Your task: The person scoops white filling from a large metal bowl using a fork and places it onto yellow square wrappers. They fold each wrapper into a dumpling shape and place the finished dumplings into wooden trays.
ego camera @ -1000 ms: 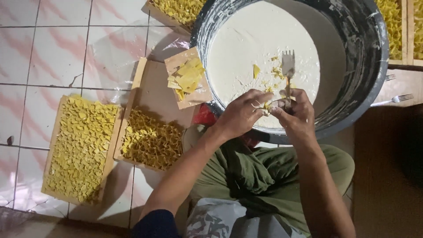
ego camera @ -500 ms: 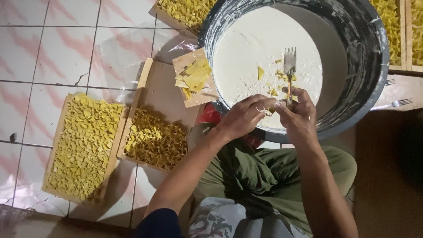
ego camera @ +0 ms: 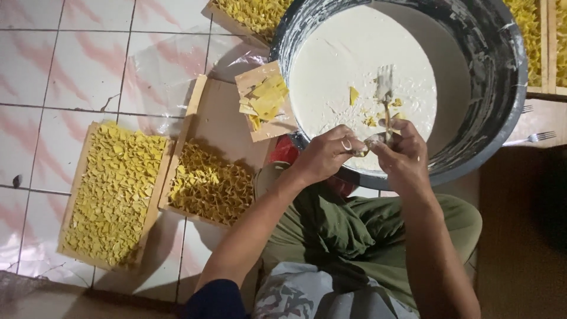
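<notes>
White paste: fills a big dark tub [ego camera: 508, 71] that sits on the floor right in front of the seated person's knees, within easy reach of both hands.
Fork: the fork [ego camera: 385, 88] stands tines-up over the paste, handle pinched in the right hand [ego camera: 403, 155]; its fingers are clenched round the handle, so the tines hang above the tub and drips fall back in.
Left hand: the left hand [ego camera: 325, 155] meets the right at the tub's near rim, fingers closed on something small beside the fork handle; what it grips I cannot tell.
Yellow bits: a few yellow pieces [ego camera: 353, 94] float on the paste near the fork.
Small board: a small wooden board [ego camera: 266, 101] with flat yellow sheets rests against the tub's left edge, close to the left hand.
Trays: two wooden trays of folded yellow pieces, the far tray [ego camera: 112, 195] and the near tray [ego camera: 208, 180], lie side by side on the tiled floor [ego camera: 71, 65] to the left.
Spare fork: a second fork [ego camera: 531, 137] lies right of the tub, well apart from the hands.
</notes>
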